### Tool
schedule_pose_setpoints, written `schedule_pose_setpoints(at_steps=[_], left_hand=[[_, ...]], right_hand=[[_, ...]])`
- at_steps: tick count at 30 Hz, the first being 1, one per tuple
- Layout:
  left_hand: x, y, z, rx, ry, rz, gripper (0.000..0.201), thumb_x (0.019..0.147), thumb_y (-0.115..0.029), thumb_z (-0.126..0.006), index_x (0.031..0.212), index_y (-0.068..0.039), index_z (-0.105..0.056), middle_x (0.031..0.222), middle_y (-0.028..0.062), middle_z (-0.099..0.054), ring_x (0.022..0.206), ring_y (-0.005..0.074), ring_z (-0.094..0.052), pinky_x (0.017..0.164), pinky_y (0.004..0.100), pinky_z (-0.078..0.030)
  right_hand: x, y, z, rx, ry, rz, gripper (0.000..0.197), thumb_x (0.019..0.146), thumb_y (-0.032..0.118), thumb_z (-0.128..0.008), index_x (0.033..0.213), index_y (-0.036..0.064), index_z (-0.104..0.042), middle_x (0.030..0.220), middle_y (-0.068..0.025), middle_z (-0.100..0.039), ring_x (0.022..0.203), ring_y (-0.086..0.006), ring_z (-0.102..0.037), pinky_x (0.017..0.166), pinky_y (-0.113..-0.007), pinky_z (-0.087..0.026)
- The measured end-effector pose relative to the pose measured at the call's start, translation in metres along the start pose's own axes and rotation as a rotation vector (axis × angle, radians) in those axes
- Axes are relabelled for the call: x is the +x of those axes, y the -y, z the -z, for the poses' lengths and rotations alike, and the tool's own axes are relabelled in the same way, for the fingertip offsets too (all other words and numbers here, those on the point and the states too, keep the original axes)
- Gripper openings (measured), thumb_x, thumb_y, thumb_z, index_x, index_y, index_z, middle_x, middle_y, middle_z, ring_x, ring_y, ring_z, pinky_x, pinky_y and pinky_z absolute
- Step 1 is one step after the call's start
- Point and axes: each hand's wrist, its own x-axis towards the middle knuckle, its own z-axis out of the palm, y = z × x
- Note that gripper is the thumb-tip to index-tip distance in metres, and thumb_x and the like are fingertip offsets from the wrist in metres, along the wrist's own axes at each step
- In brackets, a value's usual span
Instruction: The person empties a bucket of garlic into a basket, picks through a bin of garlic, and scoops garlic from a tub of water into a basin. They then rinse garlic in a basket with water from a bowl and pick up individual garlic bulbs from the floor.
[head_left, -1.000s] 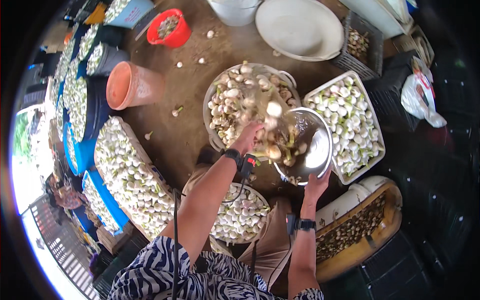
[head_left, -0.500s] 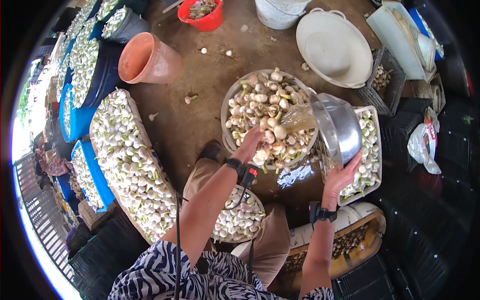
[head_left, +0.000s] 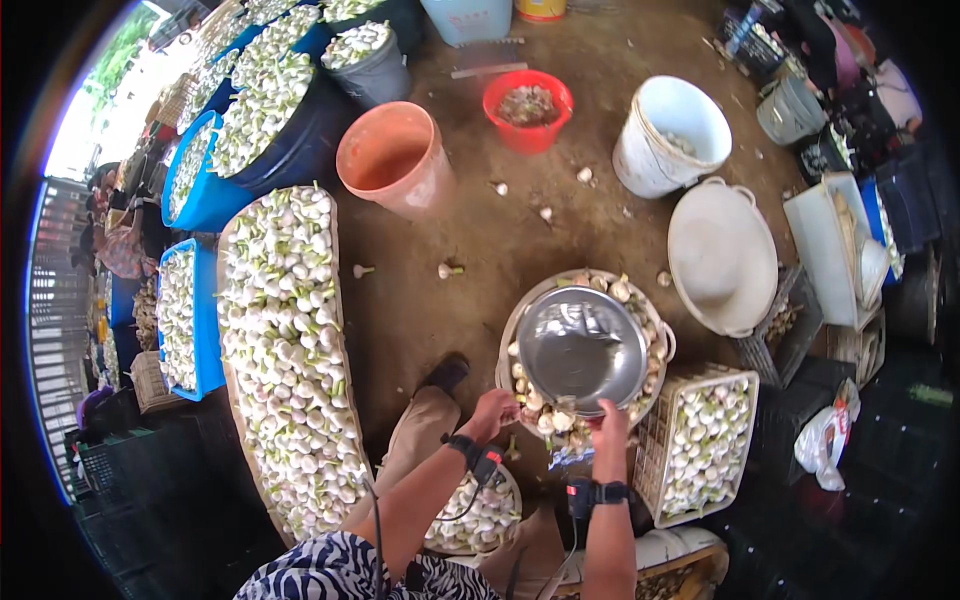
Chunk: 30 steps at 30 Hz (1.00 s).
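Note:
A shiny steel bowl (head_left: 583, 335) lies level over the round tub (head_left: 507, 360) of garlic, hiding most of the bulbs. Its near rim is gripped by my right hand (head_left: 608, 428). Whether any water lies in it, I cannot make out among the reflections. Brownish garlic bulbs (head_left: 640, 318) show around the bowl's edge. My left hand (head_left: 493, 414) is at the tub's near left rim, fingers curled, and what they hold, if anything, is hidden. Between my legs stands a round container of whiter garlic (head_left: 482, 520).
A long trough of white garlic (head_left: 290, 350) runs along my left, and a crate of garlic (head_left: 705, 445) stands to the right. Farther off are an orange bucket (head_left: 395, 160), a red basin (head_left: 528, 112), a white bucket (head_left: 655, 140) and a pale oval tub (head_left: 720, 255). Loose bulbs (head_left: 450, 270) dot the floor.
The bowl was tilted at the tub's right side, pouring water over the garlic; now it is level above the tub. My left hand has drawn back from the bulbs. The whole view has shifted.

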Motion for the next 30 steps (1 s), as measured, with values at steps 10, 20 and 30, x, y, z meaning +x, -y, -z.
schedule_pose_setpoints(at_steps=[10, 20, 30], left_hand=[[-0.013, -0.116, 0.067, -0.167, -0.038, -0.127, 0.017, 0.080, -0.018, -0.051, 0.091, -0.005, -0.048, 0.083, 0.0118, -0.053, 0.069, 0.0207, -0.054, 0.064, 0.0331, -0.047], [-0.015, -0.191, 0.098, -0.347, -0.032, -0.207, 0.017, 0.080, -0.016, -0.051, 0.093, -0.004, -0.049, 0.084, 0.0119, -0.054, 0.068, 0.0193, -0.055, 0.062, 0.0306, -0.048], [-0.019, -0.208, 0.157, -0.538, -0.148, -0.219, 0.010, 0.080, -0.011, -0.046, 0.071, -0.012, -0.044, 0.057, 0.0025, -0.044, 0.052, 0.0148, -0.049, 0.050, 0.0283, -0.043]], right_hand=[[0.005, -0.004, -0.238, -0.282, 0.388, 0.059, 0.031, 0.071, 0.007, -0.059, 0.098, -0.0061, -0.051, 0.077, -0.0138, -0.060, 0.045, -0.0206, -0.058, 0.036, -0.026, -0.048], [-0.029, -0.016, -0.453, -0.345, 0.668, 0.147, 0.023, 0.072, 0.008, -0.059, 0.089, -0.0059, -0.054, 0.075, -0.0114, -0.060, 0.049, -0.0199, -0.058, 0.040, -0.027, -0.050], [-0.015, -0.052, -0.392, -0.507, 0.491, -0.063, 0.022, 0.069, 0.007, -0.059, 0.088, -0.0027, -0.054, 0.070, -0.0103, -0.060, 0.046, -0.0199, -0.056, 0.035, -0.028, -0.047]])
